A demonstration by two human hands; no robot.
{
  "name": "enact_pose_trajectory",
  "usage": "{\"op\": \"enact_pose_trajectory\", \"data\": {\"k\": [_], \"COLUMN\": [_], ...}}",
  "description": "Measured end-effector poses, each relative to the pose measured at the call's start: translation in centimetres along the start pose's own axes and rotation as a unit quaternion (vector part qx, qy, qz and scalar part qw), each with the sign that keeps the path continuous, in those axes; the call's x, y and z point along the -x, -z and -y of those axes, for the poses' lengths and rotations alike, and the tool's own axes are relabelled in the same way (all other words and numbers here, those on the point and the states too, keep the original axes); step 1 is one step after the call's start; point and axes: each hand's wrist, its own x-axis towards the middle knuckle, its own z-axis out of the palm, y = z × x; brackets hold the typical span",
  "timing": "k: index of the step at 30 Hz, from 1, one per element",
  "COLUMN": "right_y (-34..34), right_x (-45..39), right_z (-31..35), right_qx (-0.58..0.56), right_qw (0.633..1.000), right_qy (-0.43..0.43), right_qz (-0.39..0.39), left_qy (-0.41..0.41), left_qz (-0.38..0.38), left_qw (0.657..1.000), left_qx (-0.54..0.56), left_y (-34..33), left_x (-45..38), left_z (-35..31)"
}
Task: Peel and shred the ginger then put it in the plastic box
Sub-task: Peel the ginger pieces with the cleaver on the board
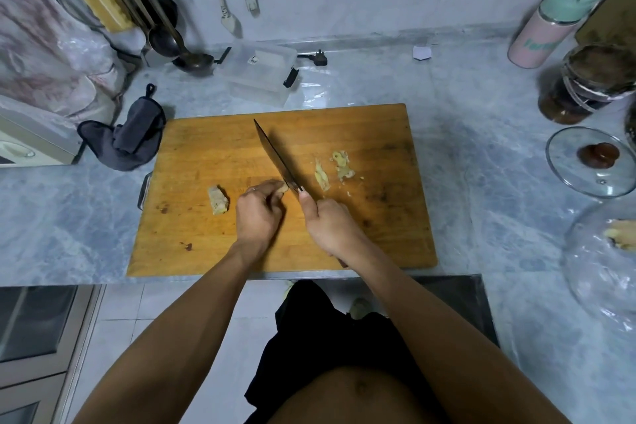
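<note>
My right hand [328,229], nearest me, has its grip clamped on the knife [275,155] handle, thumb along the spine, while my left hand [258,212] pinches a small ginger piece [283,186] against the cutting board [275,189], right beside the blade. The piece is so small that a slip could bring the edge onto my fingertips. The blade's long axis runs from 5 toward 11 o'clock; a second ginger chunk [218,200] lies at 9 o'clock from my left hand, its length toward 12, the plastic box [258,70] beyond the board.
</note>
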Motion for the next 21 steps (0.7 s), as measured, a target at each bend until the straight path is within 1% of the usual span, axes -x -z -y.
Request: {"op": "enact_pose_trajectory", "data": {"k": [3,7,12,16,19,21], "right_y": [0.1,0.7,3.0,3.5,3.2,2.9], "right_x": [0.6,0.9,1.5,1.9,2.4,2.6], "right_z": [-0.6,-2.1,-3.7,-4.5,-4.6,-4.7], "right_qx": [-0.008,-0.048,-0.071,-0.082,-0.099,-0.087], "right_qw": [1.000,0.997,0.995,0.994,0.994,0.996], "right_qy": [-0.006,-0.045,-0.045,-0.037,-0.025,-0.012], "right_qz": [-0.004,-0.030,-0.059,-0.054,-0.029,-0.015], "left_qy": [0.030,0.049,0.063,0.073,0.064,0.059], "left_qz": [0.001,0.008,0.004,0.000,0.035,0.059], "left_qw": [0.999,0.998,0.995,0.991,0.994,0.996], "left_qx": [0.013,0.040,0.074,0.111,0.080,0.045], "left_y": [0.1,0.3,0.5,0.2,-0.3,-0.2], "left_x": [0.1,0.0,0.0,0.2,0.1,0.1], "left_z": [-0.3,-0.3,-0.7,-1.3,-1.0,-1.0]}}
